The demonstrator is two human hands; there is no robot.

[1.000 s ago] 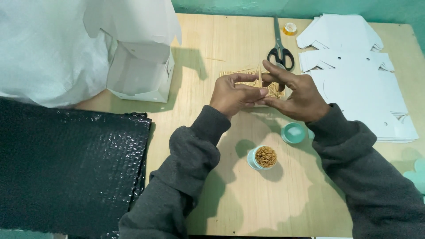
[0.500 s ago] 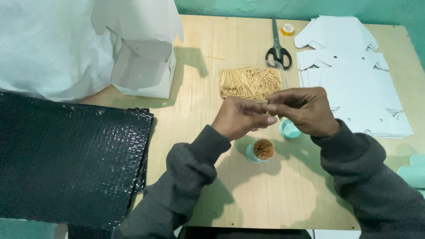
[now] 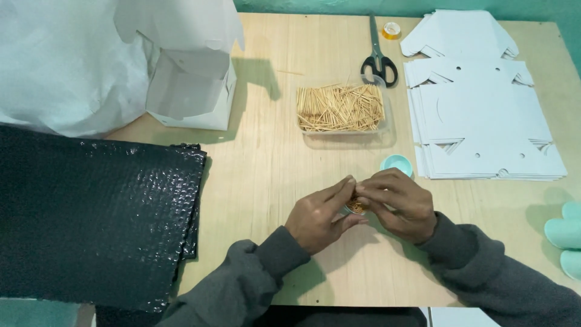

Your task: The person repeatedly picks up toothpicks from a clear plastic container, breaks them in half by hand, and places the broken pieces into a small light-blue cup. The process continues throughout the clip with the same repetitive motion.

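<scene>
My left hand [image 3: 318,217] and my right hand [image 3: 398,203] meet over a small round container of toothpicks [image 3: 356,206], which is mostly hidden between the fingers. Both hands' fingertips pinch at a bunch of toothpicks over its mouth. A small teal cap [image 3: 397,163] lies just beyond my right hand. Farther back a clear plastic tray [image 3: 342,109] holds a loose heap of toothpicks.
Black scissors [image 3: 377,60] and a small yellow tape roll [image 3: 392,29] lie at the far edge. A stack of flat white box blanks [image 3: 481,115] fills the right side. A folded white box [image 3: 190,91] and white sheet sit far left, black bubble wrap [image 3: 91,212] near left. Teal containers [image 3: 566,236] stand at right.
Both hands came back from the toothpick tray toward me and lowered onto the small container, covering it. The tray and teal cap are now uncovered.
</scene>
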